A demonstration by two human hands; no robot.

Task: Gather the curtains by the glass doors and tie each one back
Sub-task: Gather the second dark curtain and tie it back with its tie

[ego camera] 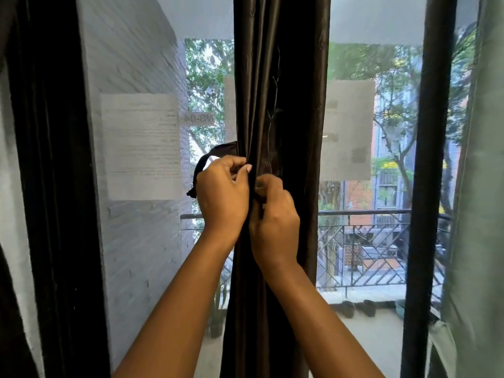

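A dark brown curtain (278, 110) hangs gathered in front of the glass doors (379, 159). The left hand (222, 192) curls round a black tie-back (203, 165) looping out at the curtain's left edge; the right hand (274, 218) pinches the folds just beside it, fingers curled

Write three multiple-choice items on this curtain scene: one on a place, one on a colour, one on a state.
1. Where does the tie-back strap show?
A. left of the left hand
B. on the floor
C. on the railing

2. What colour is the gathered curtain?
A. white
B. dark brown
C. red

3. How are both hands?
A. flat and open
B. hanging idle
C. curled, gripping fabric

Answers:
1 A: the strap loops out beside the left hand.
2 B: the curtain is dark brown.
3 C: the left hand and right hand curl into the folds.
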